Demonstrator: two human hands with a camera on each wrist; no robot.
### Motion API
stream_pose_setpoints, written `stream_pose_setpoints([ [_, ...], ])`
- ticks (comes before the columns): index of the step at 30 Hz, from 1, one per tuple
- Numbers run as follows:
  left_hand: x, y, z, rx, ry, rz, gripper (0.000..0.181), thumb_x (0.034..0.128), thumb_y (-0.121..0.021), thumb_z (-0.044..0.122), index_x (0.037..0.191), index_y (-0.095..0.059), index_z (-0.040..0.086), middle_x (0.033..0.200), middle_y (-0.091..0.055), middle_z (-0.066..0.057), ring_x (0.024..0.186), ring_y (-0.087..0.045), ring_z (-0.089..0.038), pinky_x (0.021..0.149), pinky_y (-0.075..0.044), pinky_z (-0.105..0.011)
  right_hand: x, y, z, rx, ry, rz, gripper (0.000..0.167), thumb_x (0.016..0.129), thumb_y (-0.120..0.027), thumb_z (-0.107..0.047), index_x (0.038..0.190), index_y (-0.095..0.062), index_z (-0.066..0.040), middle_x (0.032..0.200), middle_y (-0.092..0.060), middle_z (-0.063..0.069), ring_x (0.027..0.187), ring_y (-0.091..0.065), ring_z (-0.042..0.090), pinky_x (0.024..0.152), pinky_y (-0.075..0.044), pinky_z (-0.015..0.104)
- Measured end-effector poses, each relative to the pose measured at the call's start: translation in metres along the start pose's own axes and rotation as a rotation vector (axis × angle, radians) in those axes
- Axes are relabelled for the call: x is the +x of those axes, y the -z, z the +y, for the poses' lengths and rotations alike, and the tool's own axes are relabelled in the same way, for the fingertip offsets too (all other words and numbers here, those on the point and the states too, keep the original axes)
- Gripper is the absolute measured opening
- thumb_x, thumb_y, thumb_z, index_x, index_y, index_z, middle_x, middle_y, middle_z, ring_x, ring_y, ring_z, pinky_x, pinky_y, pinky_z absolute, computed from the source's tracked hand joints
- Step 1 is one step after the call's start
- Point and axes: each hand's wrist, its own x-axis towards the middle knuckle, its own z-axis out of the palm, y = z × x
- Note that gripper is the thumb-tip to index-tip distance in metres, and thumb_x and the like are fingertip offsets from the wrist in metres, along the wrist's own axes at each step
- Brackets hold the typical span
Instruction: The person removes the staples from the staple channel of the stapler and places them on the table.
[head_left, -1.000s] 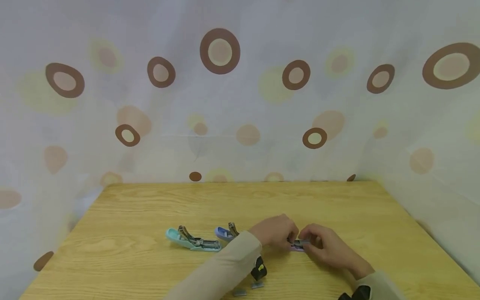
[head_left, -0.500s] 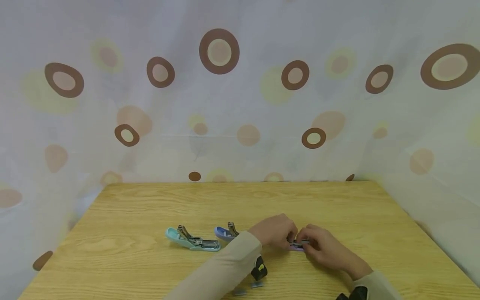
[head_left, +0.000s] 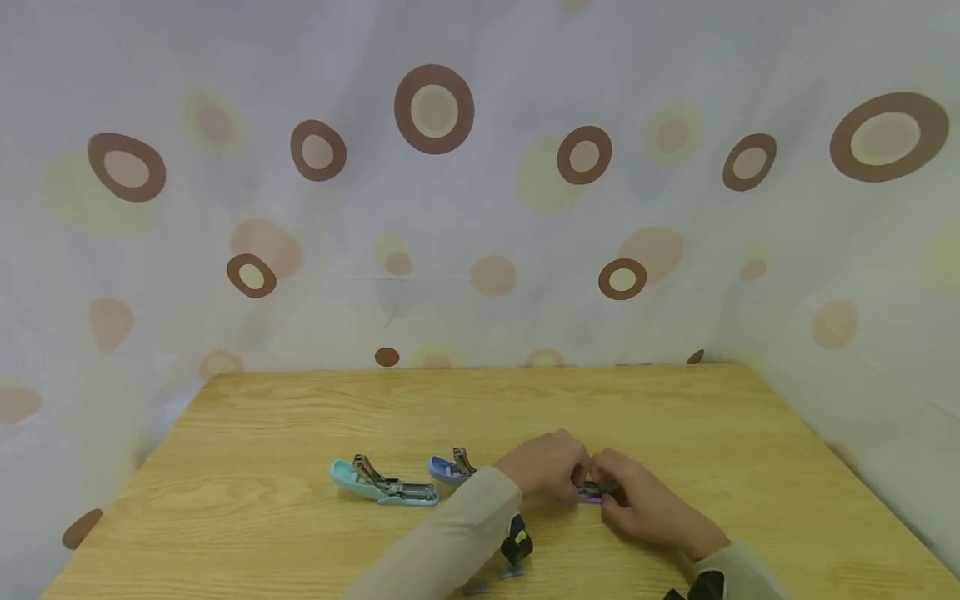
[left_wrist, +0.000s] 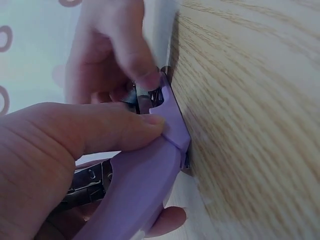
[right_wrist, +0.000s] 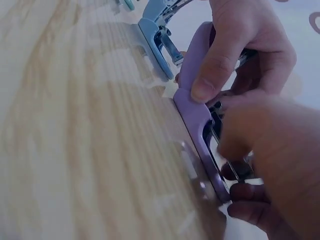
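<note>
A purple stapler [right_wrist: 194,112] lies on the table, its top folded back and its metal magazine [left_wrist: 145,97] exposed. My left hand [head_left: 545,465] grips it near the hinge, thumb along the purple side and fingers behind. At the other end, my right hand [head_left: 648,500] has curled fingers around the stapler's front and the metal channel. The right thumb [right_wrist: 235,132] is blurred over the channel. Whether a staple strip sits between those fingers is hidden. To the left lie a mint-green stapler [head_left: 408,493] and a blue stapler [head_left: 444,469], both opened out.
Small grey strips, apparently staples [head_left: 512,572], lie on the wooden table [head_left: 262,533] near its front, partly behind the left sleeve [head_left: 450,533]. A patterned curtain [head_left: 495,208] hangs behind the table and along its sides.
My right hand has shifted slightly left, closer to the left hand over the purple stapler. The grey metal piece at its fingertips now looks darker and tilted. The left hand keeps its grip.
</note>
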Motion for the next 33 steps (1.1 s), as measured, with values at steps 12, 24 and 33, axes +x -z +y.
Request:
stream_pose_setpoints([
  [12, -0.002, -0.002, 0.002, -0.015, -0.006, -0.028, 0.022, 0.0776, -0.074, 0.005, 0.065, -0.060, 0.017, 0.065, -0.056, 0.011, 0.056, -0.046, -0.002, 0.052, -0.038, -0.014, -0.017, 0.009, 0.009, 0.227, -0.159, 0.074, 0.009, 0.090, -0.065, -0.008, 0.090, -0.056, -0.008, 0.090, -0.063, -0.001, 0.073, -0.058, 0.007, 0.061, -0.050, 0.025],
  [24, 0.000, -0.003, 0.007, -0.009, 0.002, -0.029, 0.025, 0.0788, -0.073, 0.005, 0.063, -0.057, 0.018, 0.063, -0.054, 0.010, 0.055, -0.045, -0.003, 0.051, -0.037, -0.015, -0.007, 0.032, -0.012, 0.117, -0.125, 0.341, 0.023, 0.083, -0.068, 0.006, 0.092, -0.060, -0.013, 0.093, -0.067, 0.005, 0.082, -0.065, 0.005, 0.063, -0.052, 0.022],
  [33, -0.001, -0.002, 0.000, -0.015, 0.020, -0.027, 0.026, 0.0799, -0.072, 0.006, 0.063, -0.056, 0.016, 0.061, -0.051, 0.009, 0.053, -0.041, -0.004, 0.049, -0.035, -0.016, 0.002, 0.032, -0.020, 0.080, -0.127, 0.278, 0.023, 0.083, -0.069, 0.006, 0.096, -0.064, -0.013, 0.088, -0.067, 0.004, 0.074, -0.064, 0.004, 0.055, -0.051, 0.024],
])
